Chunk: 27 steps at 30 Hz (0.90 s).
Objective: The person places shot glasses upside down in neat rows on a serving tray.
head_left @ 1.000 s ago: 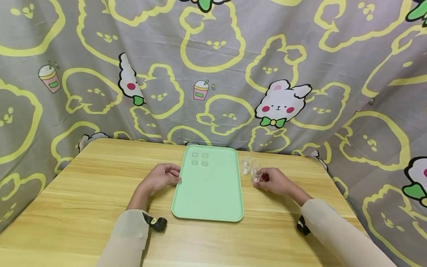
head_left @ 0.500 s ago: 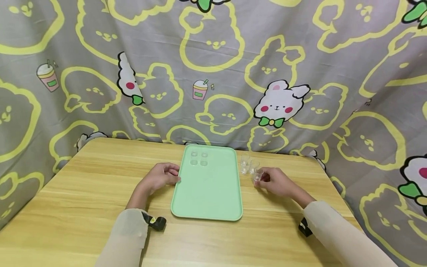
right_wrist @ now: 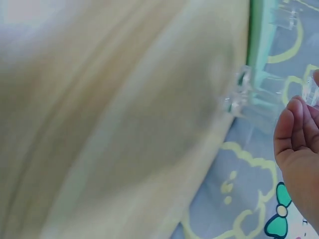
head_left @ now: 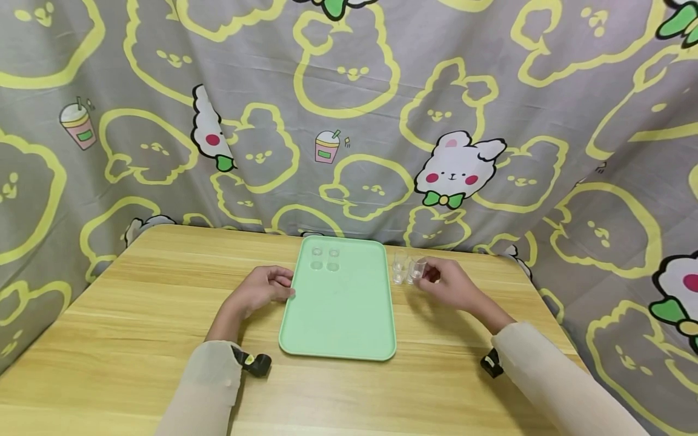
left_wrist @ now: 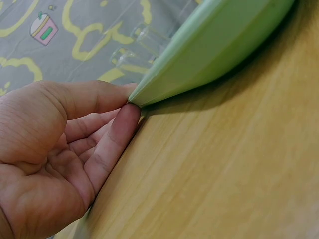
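A light green tray [head_left: 338, 321] lies on the wooden table. My left hand [head_left: 262, 286] pinches its left rim between thumb and finger, which the left wrist view shows closely [left_wrist: 65, 129]. Several small clear shot glasses [head_left: 333, 265] stand in two rows at the tray's far left corner. My right hand [head_left: 449, 283], right of the tray, holds another clear shot glass [head_left: 417, 270] above the table. In the right wrist view that glass [right_wrist: 310, 92] is partly cut off by the frame edge. Clear glasses [head_left: 398, 272] stand close beside it; overlap blurs their outlines.
The wooden table [head_left: 136, 303] runs back to a grey curtain [head_left: 371, 133] with yellow cartoon outlines. The curtain also hangs along the sides. A black wrist camera [head_left: 259, 364] sits at my left sleeve, another [head_left: 492, 363] at the right.
My right hand has lifted the shot glass off the table and moved it slightly away from me, beside the standing glasses. My left hand has stayed at the tray's rim.
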{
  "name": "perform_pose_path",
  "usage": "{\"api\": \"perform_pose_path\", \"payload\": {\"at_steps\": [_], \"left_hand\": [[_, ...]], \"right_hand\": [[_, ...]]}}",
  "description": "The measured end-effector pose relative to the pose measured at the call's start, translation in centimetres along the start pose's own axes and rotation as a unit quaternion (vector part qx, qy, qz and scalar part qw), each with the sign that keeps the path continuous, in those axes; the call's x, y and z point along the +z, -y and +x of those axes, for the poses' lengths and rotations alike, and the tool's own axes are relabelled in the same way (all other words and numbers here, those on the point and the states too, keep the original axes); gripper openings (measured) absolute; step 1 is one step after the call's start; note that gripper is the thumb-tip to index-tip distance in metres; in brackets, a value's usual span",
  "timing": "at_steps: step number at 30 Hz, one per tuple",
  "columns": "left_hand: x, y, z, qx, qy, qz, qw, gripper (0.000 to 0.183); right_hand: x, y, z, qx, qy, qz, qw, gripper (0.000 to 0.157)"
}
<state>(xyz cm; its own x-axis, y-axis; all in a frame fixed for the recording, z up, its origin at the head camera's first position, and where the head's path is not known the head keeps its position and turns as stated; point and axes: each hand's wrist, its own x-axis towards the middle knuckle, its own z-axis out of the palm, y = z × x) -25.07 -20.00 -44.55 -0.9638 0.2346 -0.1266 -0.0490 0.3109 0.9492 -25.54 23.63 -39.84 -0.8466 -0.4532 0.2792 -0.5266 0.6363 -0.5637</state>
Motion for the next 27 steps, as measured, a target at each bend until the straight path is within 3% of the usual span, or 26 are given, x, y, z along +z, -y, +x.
{"api": "perform_pose_path", "payload": {"at_steps": [6,9,16,27], "left_hand": [[0.0,0.0,0.0,0.001,0.0,0.004,1.0,0.046],[-0.1,0.1,0.1,0.0,0.0,0.003,1.0,0.046],[0.0,0.0,0.1,0.0,0.0,0.001,1.0,0.045],[0.0,0.2,0.2,0.0,-0.003,0.005,1.0,0.044]], "right_hand": [[-0.4,1.3,1.2,0.01,-0.021,0.006,1.0,0.011],[-0.6,1.7,1.8,0.012,-0.03,0.012,0.999,0.005],[-0.7,2.6,3.1,0.02,-0.034,0.016,0.999,0.027],[-0.2,4.0,5.1,0.037,-0.034,0.039,0.998,0.03]]}}
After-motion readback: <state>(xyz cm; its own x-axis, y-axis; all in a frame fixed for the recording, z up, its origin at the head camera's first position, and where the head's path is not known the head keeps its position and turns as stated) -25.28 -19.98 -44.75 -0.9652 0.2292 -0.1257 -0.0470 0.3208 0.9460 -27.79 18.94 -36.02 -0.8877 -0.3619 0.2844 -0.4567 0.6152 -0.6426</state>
